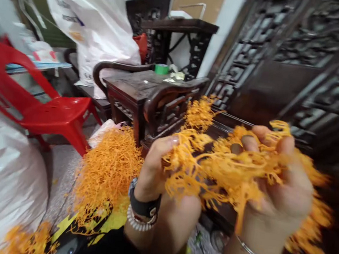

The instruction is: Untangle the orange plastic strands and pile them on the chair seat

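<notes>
Orange branching plastic-like pieces (229, 166) hang in a tangled cluster between my two hands. My left hand (156, 164), with a dark watch band and a white bead bracelet at its wrist, pinches the left end of the cluster. Fingers of my right hand (287, 189) are curled round the right end; a thin silver bangle circles that wrist. Motion blurs the right hand somewhat. More orange pieces lie behind and to the right of it. A large heap of thin orange strands (107, 173) sits to the left of my left hand.
A red plastic chair (57, 112) stands at the left, with a big white sack (2, 169) in front of it. Beyond are a dark wooden table (137, 84) bearing green tape (161, 69), and another white sack (107, 26). Carved dark wood (269, 81) fills the right.
</notes>
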{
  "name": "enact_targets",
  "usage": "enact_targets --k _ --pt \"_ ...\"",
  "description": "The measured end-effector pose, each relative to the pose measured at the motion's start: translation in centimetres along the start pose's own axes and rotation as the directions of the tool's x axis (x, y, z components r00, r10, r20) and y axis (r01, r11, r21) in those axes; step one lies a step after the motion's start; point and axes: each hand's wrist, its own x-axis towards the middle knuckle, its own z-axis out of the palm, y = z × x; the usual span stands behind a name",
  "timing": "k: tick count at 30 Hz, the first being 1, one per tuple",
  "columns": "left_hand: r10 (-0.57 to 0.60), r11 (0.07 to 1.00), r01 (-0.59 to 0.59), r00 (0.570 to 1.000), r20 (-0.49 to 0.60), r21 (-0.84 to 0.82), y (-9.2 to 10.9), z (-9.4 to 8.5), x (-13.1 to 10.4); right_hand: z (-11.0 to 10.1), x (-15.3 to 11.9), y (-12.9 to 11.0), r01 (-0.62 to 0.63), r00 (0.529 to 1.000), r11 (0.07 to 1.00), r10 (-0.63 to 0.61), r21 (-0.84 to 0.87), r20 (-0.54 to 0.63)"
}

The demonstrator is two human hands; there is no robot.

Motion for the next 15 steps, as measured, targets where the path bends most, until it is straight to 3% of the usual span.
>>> enact_targets --k 2,5,7,10,12,15 --pt "-0.019 0.999 0.015 0.997 -0.071 -0.052 -1.1 0.0 -1.0 -1.7 -2.7 -0.2 -0.178 0.982 0.961 0.186 0.209 -0.021" --pt "0.035 0.999 -0.034 0.998 -0.058 0.01 -2.3 0.7 -1.8 -3.9 -6.9 -0.6 -0.287 0.943 0.893 0.328 0.347 -0.065" --pt "0.034 0.999 -0.033 0.999 -0.021 0.025 -2.8 1.1 -2.6 -4.7 -10.1 -1.6 -0.24 0.927 0.879 0.333 0.412 -0.17" --pt "0.062 0.987 -0.069 0.997 0.05 0.147 -3.2 1.6 -4.5 -5.0 -14.4 -4.0 -0.066 0.908 0.897 0.236 0.436 -0.347" --pt "0.196 0.94 -0.209 0.978 0.072 0.269 -3.3 1.6 -5.8 -5.2 -16.4 -5.7 -0.012 0.908 0.903 0.19 0.429 -0.374" --pt "0.435 0.816 -0.448 0.892 0.123 0.366 -3.2 1.6 -6.5 -5.7 -18.3 -7.2 -0.027 0.928 0.909 0.178 0.416 -0.326"
